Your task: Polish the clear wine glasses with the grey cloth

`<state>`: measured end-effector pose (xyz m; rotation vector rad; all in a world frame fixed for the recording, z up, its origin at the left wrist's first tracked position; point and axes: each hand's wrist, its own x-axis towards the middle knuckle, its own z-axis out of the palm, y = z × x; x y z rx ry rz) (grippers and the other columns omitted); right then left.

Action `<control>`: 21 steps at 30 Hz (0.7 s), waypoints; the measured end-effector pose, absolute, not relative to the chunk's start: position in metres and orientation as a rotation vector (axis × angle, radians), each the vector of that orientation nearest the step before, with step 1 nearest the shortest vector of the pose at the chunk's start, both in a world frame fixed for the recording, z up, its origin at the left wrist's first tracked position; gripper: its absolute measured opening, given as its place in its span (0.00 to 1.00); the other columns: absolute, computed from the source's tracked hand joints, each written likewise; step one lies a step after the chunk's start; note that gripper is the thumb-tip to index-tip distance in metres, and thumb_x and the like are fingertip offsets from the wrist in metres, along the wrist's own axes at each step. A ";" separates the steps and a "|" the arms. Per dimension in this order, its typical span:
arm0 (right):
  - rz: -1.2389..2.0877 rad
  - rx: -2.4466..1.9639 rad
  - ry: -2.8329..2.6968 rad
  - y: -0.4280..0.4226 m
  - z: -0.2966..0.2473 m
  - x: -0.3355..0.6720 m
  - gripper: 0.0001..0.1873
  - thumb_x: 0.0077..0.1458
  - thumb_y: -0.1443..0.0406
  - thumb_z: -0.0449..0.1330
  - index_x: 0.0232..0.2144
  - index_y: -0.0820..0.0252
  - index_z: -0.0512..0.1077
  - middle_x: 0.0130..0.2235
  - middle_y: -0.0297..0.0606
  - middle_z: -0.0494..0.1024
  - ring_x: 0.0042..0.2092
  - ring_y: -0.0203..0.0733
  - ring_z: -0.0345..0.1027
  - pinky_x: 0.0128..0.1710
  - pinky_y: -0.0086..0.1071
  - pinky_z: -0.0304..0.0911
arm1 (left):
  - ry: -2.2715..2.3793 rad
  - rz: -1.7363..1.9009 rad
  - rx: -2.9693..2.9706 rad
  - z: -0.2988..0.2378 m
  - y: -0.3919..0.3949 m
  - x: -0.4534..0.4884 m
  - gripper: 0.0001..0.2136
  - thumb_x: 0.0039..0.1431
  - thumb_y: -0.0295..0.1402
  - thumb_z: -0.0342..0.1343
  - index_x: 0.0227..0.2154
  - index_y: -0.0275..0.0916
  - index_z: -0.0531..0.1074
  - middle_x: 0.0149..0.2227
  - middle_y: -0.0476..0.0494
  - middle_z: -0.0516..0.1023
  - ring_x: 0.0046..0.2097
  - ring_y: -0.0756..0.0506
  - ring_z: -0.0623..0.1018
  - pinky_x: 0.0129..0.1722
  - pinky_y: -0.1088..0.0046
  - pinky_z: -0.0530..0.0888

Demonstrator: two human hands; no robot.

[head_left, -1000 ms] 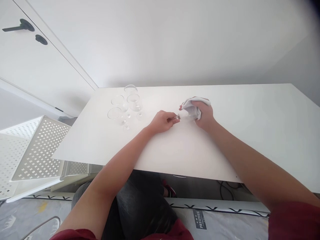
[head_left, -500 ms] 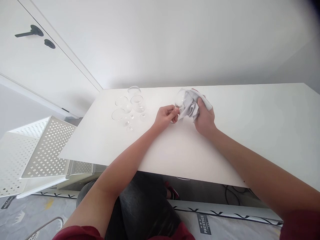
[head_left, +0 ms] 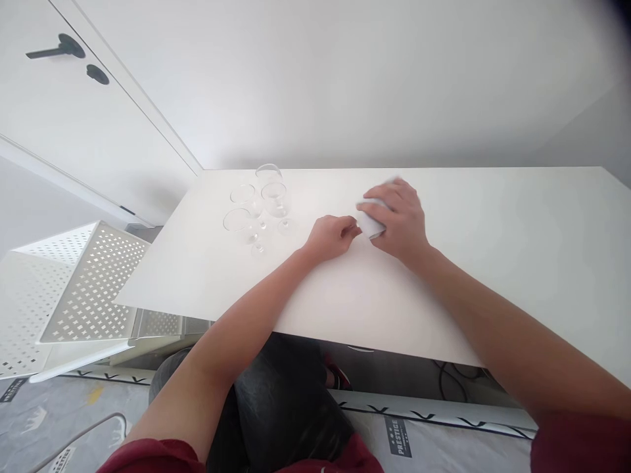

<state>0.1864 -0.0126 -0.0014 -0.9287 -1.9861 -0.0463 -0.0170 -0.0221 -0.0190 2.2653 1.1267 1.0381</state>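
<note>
My left hand (head_left: 331,236) rests on the white table (head_left: 493,263) with its fingers pinched on the stem end of a clear wine glass; that glass is almost wholly hidden. My right hand (head_left: 398,218) is wrapped over the glass's bowl with a white cloth (head_left: 371,223) bunched under the fingers. The two hands nearly touch. To the left of my left hand stand several clear stemmed glasses (head_left: 256,200) in a close group.
A white perforated metal rack (head_left: 83,289) stands beside the table's left edge. A white door with a black handle (head_left: 54,49) is at the far left. Black cables (head_left: 456,378) hang under the table above a covered floor.
The glass was tipped up with the cloth around its bowl half a second ago; now it lies lower, covered by my right hand. The left hand has kept its pinch.
</note>
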 end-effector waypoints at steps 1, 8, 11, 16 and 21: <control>0.052 -0.969 -1.893 -0.014 -0.001 0.187 0.05 0.63 0.60 0.65 0.36 0.51 0.81 0.45 0.40 0.85 0.52 0.56 0.80 0.63 0.59 0.70 | 1.123 1.018 2.338 -0.021 -0.022 -0.017 0.17 0.66 0.41 0.56 0.23 0.41 0.66 0.19 0.51 0.67 0.22 0.51 0.61 0.27 0.70 0.58; 1.166 -0.800 -1.157 -0.018 0.008 0.189 0.19 0.62 0.48 0.63 0.29 0.53 0.78 0.36 0.41 0.84 0.41 0.54 0.82 0.38 0.47 0.78 | 1.022 1.048 2.238 -0.016 -0.025 -0.018 0.17 0.68 0.47 0.58 0.28 0.41 0.75 0.22 0.50 0.71 0.25 0.51 0.66 0.31 0.71 0.65; 1.355 -0.714 -1.020 -0.017 0.012 0.182 0.22 0.61 0.42 0.62 0.36 0.53 0.79 0.40 0.44 0.86 0.50 0.60 0.82 0.44 0.51 0.80 | 0.926 1.079 1.940 -0.007 -0.026 -0.016 0.21 0.67 0.51 0.60 0.28 0.39 0.75 0.22 0.49 0.73 0.24 0.52 0.68 0.30 0.72 0.67; 1.406 -0.703 -1.041 -0.023 0.008 0.168 0.24 0.61 0.44 0.62 0.48 0.53 0.80 0.50 0.44 0.85 0.58 0.61 0.79 0.52 0.52 0.79 | 0.886 1.087 1.491 0.001 -0.026 -0.012 0.28 0.61 0.62 0.63 0.29 0.37 0.76 0.22 0.47 0.74 0.24 0.52 0.73 0.27 0.74 0.71; 1.157 -0.849 -1.223 -0.030 -0.007 0.165 0.27 0.65 0.46 0.62 0.63 0.41 0.75 0.60 0.36 0.81 0.64 0.54 0.74 0.54 0.44 0.79 | 0.931 1.140 1.322 0.001 -0.021 -0.011 0.30 0.57 0.64 0.66 0.28 0.37 0.77 0.24 0.48 0.75 0.26 0.51 0.77 0.29 0.73 0.77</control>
